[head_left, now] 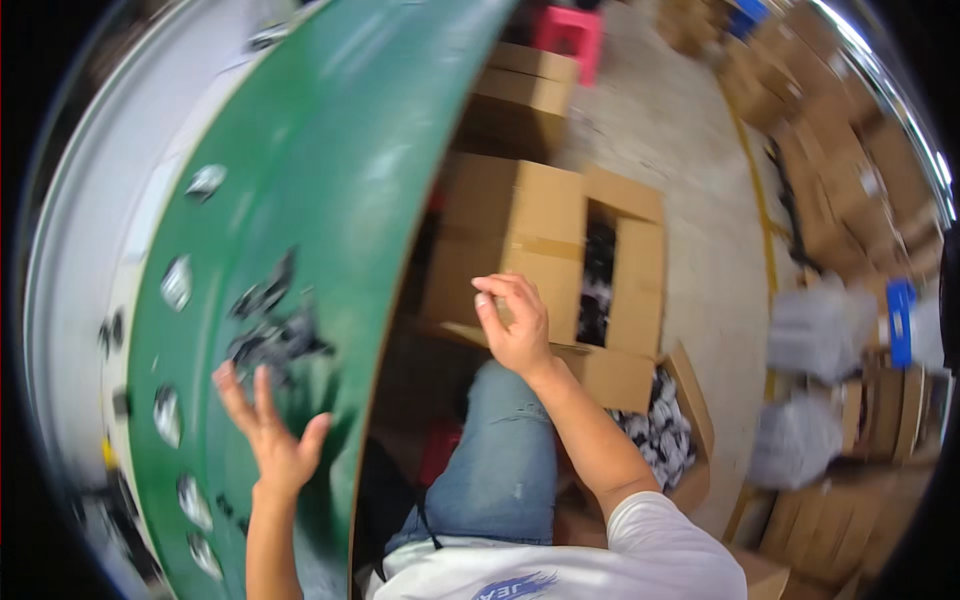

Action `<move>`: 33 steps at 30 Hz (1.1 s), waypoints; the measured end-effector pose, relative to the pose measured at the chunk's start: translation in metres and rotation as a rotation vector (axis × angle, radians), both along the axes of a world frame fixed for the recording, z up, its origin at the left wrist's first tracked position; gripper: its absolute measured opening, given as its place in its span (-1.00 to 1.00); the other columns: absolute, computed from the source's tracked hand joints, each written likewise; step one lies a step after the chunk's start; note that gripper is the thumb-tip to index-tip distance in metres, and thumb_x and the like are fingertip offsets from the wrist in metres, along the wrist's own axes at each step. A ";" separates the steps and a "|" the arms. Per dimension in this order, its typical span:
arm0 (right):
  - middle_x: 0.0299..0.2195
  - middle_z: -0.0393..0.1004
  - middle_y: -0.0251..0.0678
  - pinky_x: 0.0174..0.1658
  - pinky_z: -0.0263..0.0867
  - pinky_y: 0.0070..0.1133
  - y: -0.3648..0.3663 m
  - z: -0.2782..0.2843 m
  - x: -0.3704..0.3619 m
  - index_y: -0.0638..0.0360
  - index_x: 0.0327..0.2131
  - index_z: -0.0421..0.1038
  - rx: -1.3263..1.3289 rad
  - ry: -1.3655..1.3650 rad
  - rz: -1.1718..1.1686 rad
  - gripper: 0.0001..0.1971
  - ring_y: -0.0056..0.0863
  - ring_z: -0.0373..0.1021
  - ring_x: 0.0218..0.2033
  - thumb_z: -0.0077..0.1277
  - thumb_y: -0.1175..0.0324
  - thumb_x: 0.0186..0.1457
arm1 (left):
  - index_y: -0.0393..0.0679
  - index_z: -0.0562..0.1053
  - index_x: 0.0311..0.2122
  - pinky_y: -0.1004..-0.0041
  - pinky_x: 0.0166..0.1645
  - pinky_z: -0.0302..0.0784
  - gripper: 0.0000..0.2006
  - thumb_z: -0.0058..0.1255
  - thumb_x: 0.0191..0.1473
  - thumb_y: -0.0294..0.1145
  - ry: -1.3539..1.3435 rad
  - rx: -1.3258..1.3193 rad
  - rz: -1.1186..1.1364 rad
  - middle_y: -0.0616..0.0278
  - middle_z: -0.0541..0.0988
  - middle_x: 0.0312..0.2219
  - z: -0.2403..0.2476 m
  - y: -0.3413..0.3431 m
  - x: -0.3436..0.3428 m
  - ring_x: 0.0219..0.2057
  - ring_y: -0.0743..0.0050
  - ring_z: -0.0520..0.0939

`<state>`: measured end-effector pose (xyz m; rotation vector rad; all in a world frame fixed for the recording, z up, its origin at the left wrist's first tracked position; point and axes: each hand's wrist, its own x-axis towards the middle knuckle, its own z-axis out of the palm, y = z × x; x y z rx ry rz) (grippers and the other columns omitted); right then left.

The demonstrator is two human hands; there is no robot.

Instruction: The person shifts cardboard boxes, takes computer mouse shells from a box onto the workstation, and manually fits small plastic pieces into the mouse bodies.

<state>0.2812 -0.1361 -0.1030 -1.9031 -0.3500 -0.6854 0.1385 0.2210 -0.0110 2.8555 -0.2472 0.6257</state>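
On a green work surface (360, 110) at my left lies a loose bunch of dark, thin pieces (280, 340), blurred and too unclear to name. My left hand (278, 440) is open, fingers spread, its fingertips at the near edge of that bunch. Whether they touch it I cannot tell. My right hand (520, 325) hovers over the flap side of an open cardboard box (545, 215). Its fingers are loosely bent with the thumb slightly apart, and nothing shows between them. Dark items (597, 280) fill part of that box.
Several shiny silvery pieces (176, 283) lie in a row along the surface's left side. Another open carton (695, 400) by my right elbow holds black-and-white items (660, 430). Stacked cartons (840, 150) and filled clear bags (815, 330) stand at the right. A pink stool (570, 40) is farther back.
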 end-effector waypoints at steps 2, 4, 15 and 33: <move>-0.19 0.63 -0.26 0.10 0.40 -0.44 -0.083 -0.060 0.001 0.18 -0.12 0.58 0.188 0.272 -0.181 -0.86 -0.41 0.54 -0.10 0.17 0.45 0.25 | -0.06 0.02 0.54 -0.21 0.52 -0.29 -0.01 0.24 0.15 0.08 0.038 0.143 0.008 -0.23 -0.22 0.53 -0.002 -0.014 0.039 0.53 -0.39 -0.22; -0.18 0.62 -0.31 0.04 0.39 -0.56 -0.142 -0.088 0.010 0.24 -0.08 0.54 0.571 0.388 -0.308 -0.83 -0.54 0.50 -0.13 0.14 0.43 0.30 | -0.11 0.06 0.52 -0.17 0.54 -0.28 -0.10 0.15 0.22 0.06 0.062 0.192 -0.004 -0.17 -0.11 0.53 -0.009 -0.032 0.073 0.54 -0.31 -0.15; -0.20 0.64 -0.29 0.00 0.43 -0.46 -0.349 -0.385 0.036 0.20 0.04 0.54 0.583 1.203 -0.474 -0.66 -0.38 0.55 -0.10 0.14 0.25 0.27 | -0.36 0.28 0.37 -0.05 0.52 -0.05 -0.36 -0.21 0.40 -0.05 0.297 0.204 -0.065 -0.20 0.24 0.41 -0.041 -0.041 0.110 0.46 -0.25 0.16; 0.58 -0.35 -0.13 0.52 -0.37 0.08 -0.395 -0.522 0.300 -0.51 0.54 -0.22 -0.624 1.163 -0.622 -0.05 0.10 -0.35 0.56 0.13 -0.15 0.24 | -0.17 0.23 0.42 -0.28 0.45 0.13 -0.36 -0.33 0.44 0.06 0.348 0.325 -0.130 -0.10 0.25 0.41 -0.116 -0.076 0.202 0.39 -0.25 0.27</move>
